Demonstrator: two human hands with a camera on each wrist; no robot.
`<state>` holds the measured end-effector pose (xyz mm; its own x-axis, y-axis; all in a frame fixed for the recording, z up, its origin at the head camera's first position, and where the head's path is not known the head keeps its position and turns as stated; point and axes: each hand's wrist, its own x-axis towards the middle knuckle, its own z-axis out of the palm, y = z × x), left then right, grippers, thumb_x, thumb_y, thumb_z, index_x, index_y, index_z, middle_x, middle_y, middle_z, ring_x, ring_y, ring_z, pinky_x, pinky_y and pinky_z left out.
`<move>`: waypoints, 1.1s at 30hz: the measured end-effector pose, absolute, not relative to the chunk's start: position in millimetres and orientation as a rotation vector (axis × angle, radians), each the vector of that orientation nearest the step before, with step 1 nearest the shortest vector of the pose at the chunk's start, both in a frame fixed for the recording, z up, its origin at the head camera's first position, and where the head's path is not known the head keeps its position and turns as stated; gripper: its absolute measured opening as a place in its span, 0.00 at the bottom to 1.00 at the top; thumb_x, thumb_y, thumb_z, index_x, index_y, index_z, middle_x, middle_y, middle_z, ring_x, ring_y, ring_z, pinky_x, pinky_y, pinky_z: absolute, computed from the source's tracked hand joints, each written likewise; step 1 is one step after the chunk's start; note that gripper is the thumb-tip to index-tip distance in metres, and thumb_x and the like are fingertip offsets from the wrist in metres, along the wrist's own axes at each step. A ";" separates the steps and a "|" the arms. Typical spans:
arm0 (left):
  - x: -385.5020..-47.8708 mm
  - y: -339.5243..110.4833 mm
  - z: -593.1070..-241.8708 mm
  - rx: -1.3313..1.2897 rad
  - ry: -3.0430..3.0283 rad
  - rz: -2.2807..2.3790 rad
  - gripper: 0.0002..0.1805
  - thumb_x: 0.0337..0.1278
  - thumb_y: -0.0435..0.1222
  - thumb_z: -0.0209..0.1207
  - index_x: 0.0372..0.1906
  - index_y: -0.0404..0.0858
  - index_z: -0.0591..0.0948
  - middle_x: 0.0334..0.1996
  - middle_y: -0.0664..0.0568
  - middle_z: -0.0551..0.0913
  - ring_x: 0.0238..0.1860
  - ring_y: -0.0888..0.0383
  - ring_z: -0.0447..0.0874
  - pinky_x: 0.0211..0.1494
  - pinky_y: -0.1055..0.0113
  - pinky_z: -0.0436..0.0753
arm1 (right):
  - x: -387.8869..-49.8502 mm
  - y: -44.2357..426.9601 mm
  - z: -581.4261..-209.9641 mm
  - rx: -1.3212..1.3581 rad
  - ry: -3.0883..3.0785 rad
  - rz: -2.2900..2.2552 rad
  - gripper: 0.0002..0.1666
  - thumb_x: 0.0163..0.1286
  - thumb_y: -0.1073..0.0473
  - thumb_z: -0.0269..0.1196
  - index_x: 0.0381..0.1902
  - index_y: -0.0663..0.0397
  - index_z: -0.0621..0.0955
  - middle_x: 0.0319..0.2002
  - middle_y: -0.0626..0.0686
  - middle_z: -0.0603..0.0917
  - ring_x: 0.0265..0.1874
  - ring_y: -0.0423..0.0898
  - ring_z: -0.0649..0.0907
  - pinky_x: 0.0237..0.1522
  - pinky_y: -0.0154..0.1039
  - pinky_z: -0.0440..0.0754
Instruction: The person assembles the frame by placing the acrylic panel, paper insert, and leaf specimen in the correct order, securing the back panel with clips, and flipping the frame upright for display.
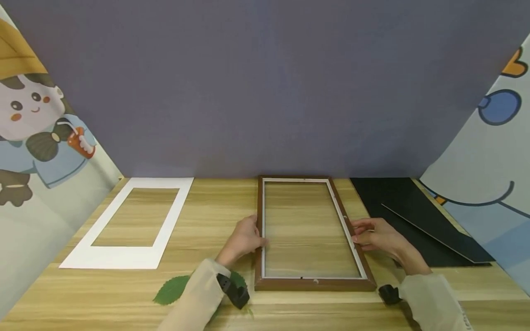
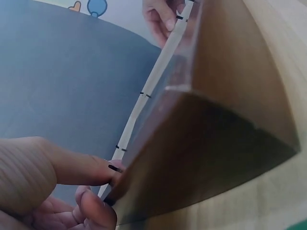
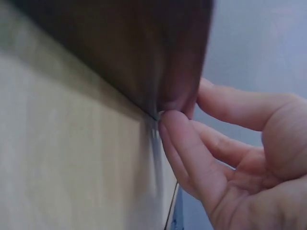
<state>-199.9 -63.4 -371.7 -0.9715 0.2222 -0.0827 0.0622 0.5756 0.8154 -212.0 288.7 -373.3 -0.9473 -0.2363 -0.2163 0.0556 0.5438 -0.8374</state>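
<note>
brown frame [image 1: 285,284] lies between left grip [image 1: 244,236] and right grip [image 1: 380,237], both pinching its sides.

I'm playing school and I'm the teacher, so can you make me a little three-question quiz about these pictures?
1. Fill in: The left hand and right hand both pinch the ____ frame.

2. True or false: The frame lies between the white card and the black panel.

3. Which shows right beside the left sleeve?
A) black panel
B) green leaf
C) white card

Key: 1. brown; 2. true; 3. B
</note>
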 end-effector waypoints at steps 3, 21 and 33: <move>-198.1 -65.9 -371.8 0.210 2.611 1.353 0.44 0.48 0.27 0.66 0.68 0.19 0.55 0.13 0.53 0.71 0.09 0.63 0.66 0.14 0.74 0.66 | -213.3 285.4 -368.5 -0.151 2.487 -1.310 0.37 0.59 0.65 0.66 0.61 0.79 0.66 0.47 0.68 0.73 0.38 0.48 0.82 0.39 0.47 0.86; -188.7 -69.4 -370.2 0.176 2.605 1.351 0.44 0.43 0.25 0.66 0.66 0.18 0.58 0.15 0.52 0.74 0.09 0.64 0.69 0.14 0.74 0.73 | -283.6 232.5 -337.4 -0.418 2.974 -0.955 0.19 0.62 0.64 0.63 0.49 0.70 0.80 0.45 0.67 0.83 0.46 0.62 0.81 0.47 0.52 0.81; -186.5 -69.0 -368.2 0.183 2.592 1.367 0.44 0.43 0.25 0.66 0.67 0.19 0.58 0.13 0.53 0.72 0.08 0.64 0.69 0.14 0.72 0.75 | -333.8 203.6 -343.4 -0.544 2.965 -0.886 0.20 0.65 0.67 0.59 0.54 0.69 0.77 0.52 0.68 0.80 0.51 0.63 0.79 0.52 0.55 0.78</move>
<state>-186.5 -69.0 -368.2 -0.9714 0.2036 -0.1224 0.0140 0.5633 0.8261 -333.8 203.6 -343.4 -0.9401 -0.3266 0.0981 -0.3269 0.7810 -0.5322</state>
